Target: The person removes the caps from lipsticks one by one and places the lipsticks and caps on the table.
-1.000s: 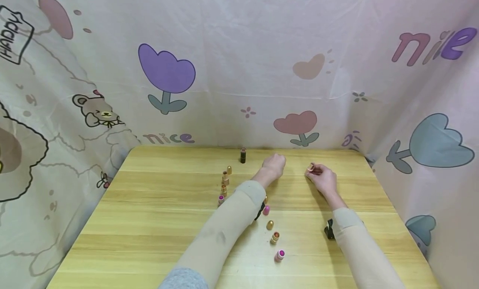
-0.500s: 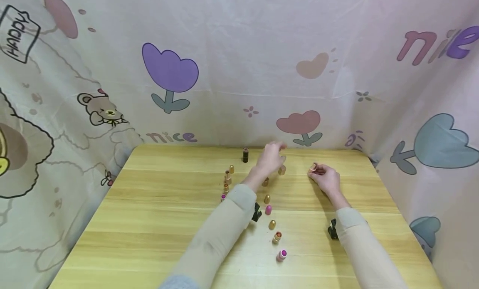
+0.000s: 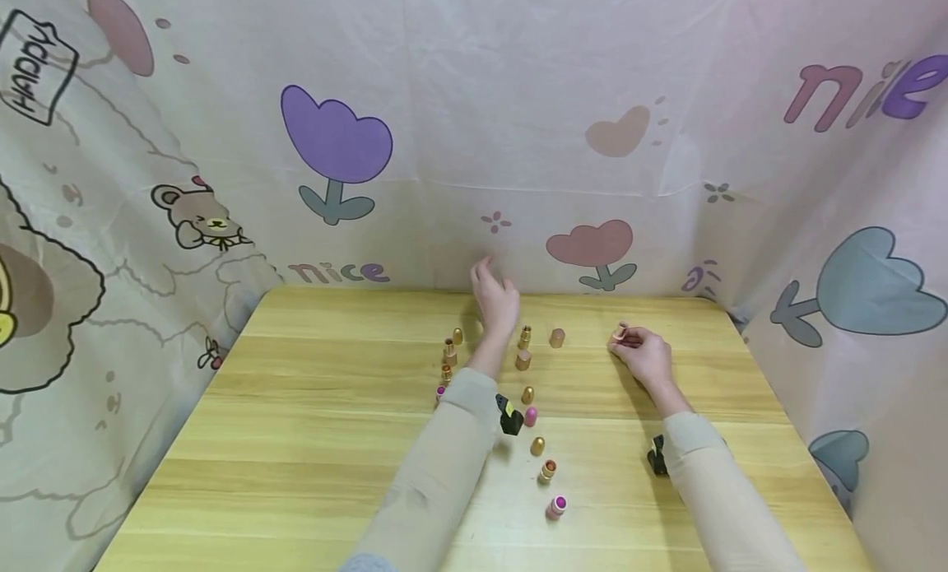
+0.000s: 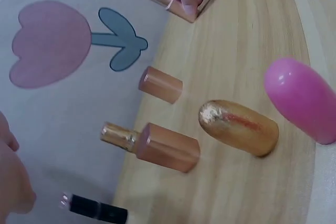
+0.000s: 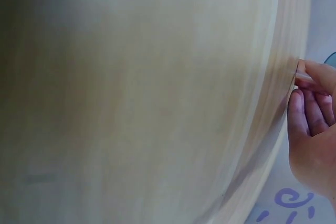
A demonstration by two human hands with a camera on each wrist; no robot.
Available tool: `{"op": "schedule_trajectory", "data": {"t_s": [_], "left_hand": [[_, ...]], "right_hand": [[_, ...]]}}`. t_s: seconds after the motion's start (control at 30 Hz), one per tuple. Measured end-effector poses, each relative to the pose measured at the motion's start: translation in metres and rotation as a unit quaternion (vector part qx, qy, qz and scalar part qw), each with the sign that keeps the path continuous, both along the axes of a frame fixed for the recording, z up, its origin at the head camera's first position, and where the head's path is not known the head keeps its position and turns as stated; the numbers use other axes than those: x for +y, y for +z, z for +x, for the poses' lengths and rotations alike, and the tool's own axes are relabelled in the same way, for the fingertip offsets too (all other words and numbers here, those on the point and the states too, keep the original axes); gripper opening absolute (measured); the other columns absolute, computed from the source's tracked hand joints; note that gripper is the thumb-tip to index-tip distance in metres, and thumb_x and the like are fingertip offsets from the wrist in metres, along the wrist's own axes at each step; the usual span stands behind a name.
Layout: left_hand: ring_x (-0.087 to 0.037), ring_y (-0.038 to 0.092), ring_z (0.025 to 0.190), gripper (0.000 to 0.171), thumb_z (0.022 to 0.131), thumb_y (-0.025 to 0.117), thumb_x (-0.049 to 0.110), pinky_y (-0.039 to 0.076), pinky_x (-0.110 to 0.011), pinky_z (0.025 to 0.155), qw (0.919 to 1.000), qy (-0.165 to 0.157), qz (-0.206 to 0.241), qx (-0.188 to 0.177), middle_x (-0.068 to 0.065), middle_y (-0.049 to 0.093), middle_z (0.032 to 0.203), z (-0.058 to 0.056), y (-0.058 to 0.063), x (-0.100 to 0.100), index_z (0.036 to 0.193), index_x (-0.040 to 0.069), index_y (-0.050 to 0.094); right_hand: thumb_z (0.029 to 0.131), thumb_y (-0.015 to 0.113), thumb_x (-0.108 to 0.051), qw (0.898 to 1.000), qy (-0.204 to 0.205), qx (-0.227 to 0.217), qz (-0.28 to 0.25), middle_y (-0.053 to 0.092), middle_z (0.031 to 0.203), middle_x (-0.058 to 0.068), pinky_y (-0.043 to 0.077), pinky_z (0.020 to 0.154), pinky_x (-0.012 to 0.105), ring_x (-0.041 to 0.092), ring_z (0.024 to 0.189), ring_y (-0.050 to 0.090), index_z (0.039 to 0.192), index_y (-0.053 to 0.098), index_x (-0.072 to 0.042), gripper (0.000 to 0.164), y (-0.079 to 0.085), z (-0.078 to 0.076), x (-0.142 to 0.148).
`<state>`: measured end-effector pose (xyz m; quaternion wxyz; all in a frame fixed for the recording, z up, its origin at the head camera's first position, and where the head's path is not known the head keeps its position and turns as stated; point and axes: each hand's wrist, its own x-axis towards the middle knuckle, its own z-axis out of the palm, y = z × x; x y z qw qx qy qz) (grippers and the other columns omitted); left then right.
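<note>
My left hand (image 3: pixel 494 300) reaches over the table's back edge, fingers loosely extended and holding nothing visible. A black lipstick tube (image 4: pixel 98 209) stands close to it in the left wrist view; the hand hides it in the head view. At the right, my right hand (image 3: pixel 643 356) pinches a rose-gold lipstick tube (image 4: pixel 178 10) low down, its base at the tabletop. Between the hands are a rose-gold cap (image 3: pixel 557 338) and a gold-topped rose-gold lipstick (image 4: pixel 168 148). Nearer me are a gold rounded cap (image 3: pixel 528 395) and a pink rounded cap (image 3: pixel 530 416).
Left of the left arm stands a row with a gold cap (image 3: pixel 457 336), a rose-gold lipstick (image 3: pixel 449 354) and a gold lipstick (image 3: pixel 447 373). Toward the front are another gold cap (image 3: pixel 537 446), an orange-red lipstick (image 3: pixel 547 472) and a magenta lipstick (image 3: pixel 558 507). A printed curtain (image 3: pixel 444 127) hangs behind.
My left hand has lifted off the area by the rose-gold cap, uncovering it, opened its fingers and moved left toward the black tube. The right hand keeps its pinch in place.
</note>
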<state>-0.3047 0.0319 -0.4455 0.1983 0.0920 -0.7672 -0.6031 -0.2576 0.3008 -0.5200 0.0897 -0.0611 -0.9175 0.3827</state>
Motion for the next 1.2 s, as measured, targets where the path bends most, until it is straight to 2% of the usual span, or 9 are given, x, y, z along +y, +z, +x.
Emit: {"op": "schedule_trajectory", "data": {"t_s": [0.13, 0.2, 0.3, 0.53, 0.73, 0.87, 1.03, 1.2], "left_hand": [[-0.036, 0.043, 0.144, 0.053, 0.103, 0.054, 0.001, 0.041, -0.044, 0.121, 0.9968, 0.029, 0.046, -0.058, -0.018, 0.04, 0.158, -0.004, -0.01, -0.007, 0.154, 0.001, 0.039], [-0.037, 0.042, 0.144, 0.052, 0.103, 0.052, 0.0, 0.037, -0.044, 0.123, 0.9943, 0.033, 0.064, -0.078, -0.02, 0.041, 0.156, -0.004, -0.014, -0.009, 0.153, -0.001, 0.039], [-0.038, 0.045, 0.141, 0.047, 0.103, 0.051, -0.002, 0.039, -0.043, 0.122, 0.9918, 0.031, 0.083, -0.092, -0.024, 0.045, 0.15, -0.005, -0.02, -0.012, 0.149, -0.006, 0.042], [-0.038, 0.053, 0.124, 0.031, 0.103, 0.05, -0.004, 0.048, -0.044, 0.11, 0.9907, 0.02, 0.079, -0.11, -0.022, 0.052, 0.13, -0.005, -0.031, -0.013, 0.134, -0.009, 0.051], [-0.038, 0.055, 0.123, 0.027, 0.103, 0.052, -0.004, 0.049, -0.043, 0.109, 0.9906, 0.031, 0.052, -0.123, -0.021, 0.056, 0.129, -0.003, -0.036, -0.014, 0.13, -0.005, 0.056], [-0.038, 0.056, 0.124, 0.027, 0.103, 0.053, -0.003, 0.05, -0.043, 0.109, 0.9909, 0.032, 0.052, -0.12, -0.022, 0.057, 0.13, -0.001, -0.036, -0.016, 0.13, -0.005, 0.056], [-0.037, 0.056, 0.124, 0.027, 0.104, 0.051, -0.002, 0.051, -0.043, 0.109, 0.9899, 0.026, 0.076, -0.117, -0.02, 0.057, 0.13, 0.0, -0.035, -0.017, 0.131, -0.004, 0.055], [-0.037, 0.058, 0.126, 0.029, 0.107, 0.051, 0.004, 0.052, -0.045, 0.108, 0.9885, 0.03, 0.09, -0.118, -0.021, 0.059, 0.132, 0.005, -0.032, -0.018, 0.136, -0.002, 0.054]], "right_hand": [[0.092, 0.077, -0.015, 1.0, -0.004, 0.001, -0.001, 0.073, 0.114, 0.027, 0.056, 0.1, 0.05, 0.041, 0.105, 0.072, 0.119, 0.069, 0.01, 0.038, 0.0, 0.0, -0.001], [0.091, 0.077, -0.015, 1.0, -0.006, 0.001, 0.0, 0.074, 0.113, 0.027, 0.057, 0.098, 0.05, 0.04, 0.105, 0.072, 0.119, 0.069, 0.01, 0.038, 0.0, 0.0, -0.001], [0.091, 0.076, -0.015, 1.0, -0.011, 0.0, -0.003, 0.074, 0.112, 0.026, 0.058, 0.096, 0.049, 0.04, 0.104, 0.073, 0.118, 0.069, 0.01, 0.038, 0.001, 0.0, -0.001], [0.091, 0.076, -0.015, 1.0, -0.011, -0.001, -0.004, 0.073, 0.114, 0.027, 0.058, 0.098, 0.05, 0.04, 0.105, 0.072, 0.12, 0.068, 0.011, 0.039, 0.002, 0.0, -0.001], [0.091, 0.077, -0.012, 1.0, 0.0, 0.0, -0.011, 0.073, 0.114, 0.028, 0.059, 0.096, 0.049, 0.041, 0.105, 0.072, 0.118, 0.068, 0.011, 0.037, 0.001, -0.001, -0.001], [0.091, 0.078, -0.013, 1.0, 0.004, -0.004, -0.004, 0.073, 0.115, 0.028, 0.058, 0.098, 0.05, 0.041, 0.106, 0.071, 0.12, 0.068, 0.011, 0.039, 0.002, -0.001, 0.0], [0.091, 0.077, -0.018, 0.999, 0.013, -0.027, -0.012, 0.071, 0.121, 0.027, 0.057, 0.1, 0.048, 0.041, 0.111, 0.069, 0.129, 0.063, 0.011, 0.049, 0.008, 0.002, 0.001], [0.094, 0.077, -0.02, 0.996, 0.026, -0.056, -0.063, 0.06, 0.14, 0.03, 0.053, 0.107, 0.049, 0.042, 0.126, 0.062, 0.148, 0.046, 0.011, 0.069, 0.015, 0.009, 0.004]]}}
